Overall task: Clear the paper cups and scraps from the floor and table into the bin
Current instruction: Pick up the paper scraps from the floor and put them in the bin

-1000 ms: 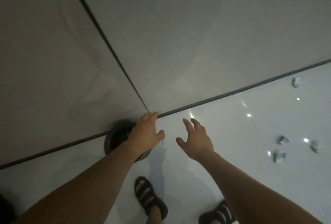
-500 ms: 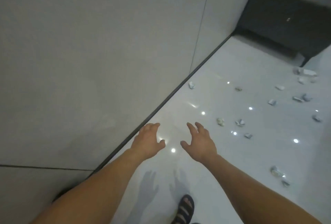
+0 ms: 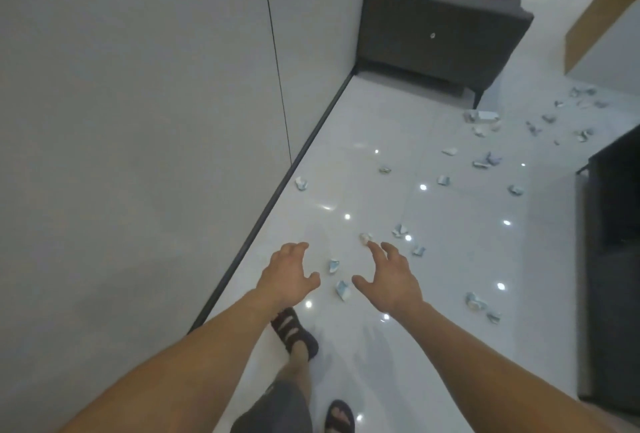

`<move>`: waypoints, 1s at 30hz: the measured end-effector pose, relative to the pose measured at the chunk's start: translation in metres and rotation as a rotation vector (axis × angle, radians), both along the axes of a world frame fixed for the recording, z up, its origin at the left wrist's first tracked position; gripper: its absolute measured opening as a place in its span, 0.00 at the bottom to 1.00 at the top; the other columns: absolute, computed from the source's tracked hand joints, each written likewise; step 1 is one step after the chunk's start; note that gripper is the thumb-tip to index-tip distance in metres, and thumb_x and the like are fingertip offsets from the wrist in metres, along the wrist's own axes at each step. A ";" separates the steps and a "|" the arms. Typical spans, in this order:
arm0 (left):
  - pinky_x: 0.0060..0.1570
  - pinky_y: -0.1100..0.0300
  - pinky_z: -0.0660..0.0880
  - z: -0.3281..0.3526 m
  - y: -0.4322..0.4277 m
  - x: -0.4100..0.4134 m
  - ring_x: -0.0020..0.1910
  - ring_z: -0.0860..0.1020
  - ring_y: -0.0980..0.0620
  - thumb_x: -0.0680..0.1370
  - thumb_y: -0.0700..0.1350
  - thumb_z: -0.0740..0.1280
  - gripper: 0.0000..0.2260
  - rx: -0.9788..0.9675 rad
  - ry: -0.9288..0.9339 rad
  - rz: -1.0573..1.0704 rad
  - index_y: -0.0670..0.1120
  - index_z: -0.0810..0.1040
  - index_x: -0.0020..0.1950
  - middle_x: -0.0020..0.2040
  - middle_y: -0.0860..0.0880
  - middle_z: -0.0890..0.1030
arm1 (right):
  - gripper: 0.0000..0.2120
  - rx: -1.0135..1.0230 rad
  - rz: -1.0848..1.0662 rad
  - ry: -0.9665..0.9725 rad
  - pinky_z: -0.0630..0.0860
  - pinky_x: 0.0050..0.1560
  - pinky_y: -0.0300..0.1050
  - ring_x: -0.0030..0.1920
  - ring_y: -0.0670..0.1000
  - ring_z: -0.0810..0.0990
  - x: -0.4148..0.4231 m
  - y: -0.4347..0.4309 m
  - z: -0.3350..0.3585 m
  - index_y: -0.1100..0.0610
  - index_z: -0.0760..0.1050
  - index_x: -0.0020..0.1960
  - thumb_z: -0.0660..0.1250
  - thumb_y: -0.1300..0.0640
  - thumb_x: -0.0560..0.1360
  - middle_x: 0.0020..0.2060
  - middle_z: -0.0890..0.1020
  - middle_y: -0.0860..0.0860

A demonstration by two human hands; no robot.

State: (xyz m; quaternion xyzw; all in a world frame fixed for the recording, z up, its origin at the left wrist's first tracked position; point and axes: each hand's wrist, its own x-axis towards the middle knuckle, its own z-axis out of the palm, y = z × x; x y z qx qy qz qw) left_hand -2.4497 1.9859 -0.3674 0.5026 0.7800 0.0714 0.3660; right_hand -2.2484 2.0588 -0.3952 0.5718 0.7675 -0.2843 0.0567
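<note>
Several crumpled blue-and-white paper scraps lie across the glossy white floor point(image 3: 450, 259). Two scraps point(image 3: 333, 265) point(image 3: 342, 289) show between my hands, another scrap point(image 3: 365, 238) just past my right fingertips, one scrap point(image 3: 301, 183) by the wall base. A crushed paper cup point(image 3: 481, 117) lies near the sofa leg, with more scraps point(image 3: 486, 160) around it. My left hand point(image 3: 289, 275) and my right hand point(image 3: 389, 277) are stretched forward above the floor, fingers spread and relaxed, holding nothing. The bin is out of view.
A grey wall point(image 3: 138, 121) with a dark skirting runs along the left. A dark grey sofa point(image 3: 440, 31) with cushions stands at the far end. A dark low table point(image 3: 613, 225) edges in on the right. My sandalled feet point(image 3: 294, 332) stand below.
The view has swung away from the bin and wall corner and up along the floor; the sofa and many more scraps have come into sight. Both hands stay open and empty.
</note>
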 end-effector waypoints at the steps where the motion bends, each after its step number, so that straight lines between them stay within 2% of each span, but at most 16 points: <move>1: 0.70 0.50 0.63 -0.007 0.012 -0.004 0.73 0.59 0.47 0.76 0.54 0.64 0.32 -0.006 -0.003 -0.004 0.49 0.56 0.77 0.75 0.47 0.59 | 0.38 -0.019 -0.019 -0.013 0.69 0.64 0.52 0.74 0.55 0.58 -0.002 0.009 -0.006 0.46 0.51 0.78 0.63 0.37 0.73 0.77 0.55 0.50; 9: 0.69 0.52 0.63 -0.080 0.116 -0.053 0.72 0.60 0.47 0.76 0.55 0.64 0.32 -0.142 -0.031 -0.129 0.49 0.55 0.77 0.75 0.48 0.58 | 0.38 -0.159 -0.120 -0.124 0.70 0.64 0.50 0.73 0.54 0.61 -0.035 0.088 -0.076 0.48 0.53 0.77 0.63 0.38 0.73 0.76 0.57 0.49; 14: 0.68 0.53 0.63 -0.156 0.169 -0.074 0.72 0.60 0.48 0.76 0.56 0.63 0.32 -0.242 -0.058 -0.187 0.50 0.56 0.76 0.75 0.49 0.59 | 0.40 -0.244 -0.165 -0.126 0.70 0.64 0.48 0.72 0.53 0.61 -0.059 0.126 -0.152 0.47 0.53 0.77 0.65 0.36 0.72 0.75 0.58 0.49; 19: 0.68 0.53 0.64 -0.281 0.220 -0.070 0.71 0.61 0.48 0.76 0.56 0.63 0.32 -0.280 -0.056 -0.283 0.50 0.55 0.76 0.74 0.49 0.59 | 0.42 -0.359 -0.186 -0.141 0.66 0.68 0.50 0.73 0.54 0.61 -0.069 0.157 -0.283 0.46 0.52 0.77 0.66 0.36 0.70 0.76 0.58 0.48; 22: 0.68 0.55 0.64 -0.372 0.235 -0.060 0.70 0.62 0.49 0.76 0.57 0.64 0.32 -0.315 -0.079 -0.280 0.52 0.55 0.76 0.74 0.50 0.60 | 0.43 -0.390 -0.096 -0.183 0.67 0.67 0.51 0.73 0.54 0.62 -0.066 0.165 -0.380 0.47 0.52 0.77 0.67 0.36 0.70 0.75 0.59 0.49; 24: 0.66 0.55 0.64 -0.432 0.236 -0.054 0.69 0.64 0.50 0.75 0.57 0.65 0.32 -0.325 -0.097 -0.250 0.52 0.56 0.76 0.73 0.50 0.62 | 0.43 -0.399 -0.012 -0.241 0.68 0.67 0.54 0.73 0.55 0.61 -0.062 0.166 -0.445 0.46 0.50 0.77 0.66 0.35 0.70 0.76 0.58 0.50; 30: 0.64 0.56 0.65 -0.577 0.216 -0.040 0.69 0.64 0.50 0.75 0.56 0.65 0.31 -0.337 -0.123 -0.170 0.52 0.59 0.75 0.72 0.51 0.65 | 0.45 -0.386 0.112 -0.346 0.72 0.59 0.55 0.70 0.57 0.63 -0.046 0.153 -0.603 0.49 0.49 0.76 0.67 0.33 0.69 0.74 0.58 0.51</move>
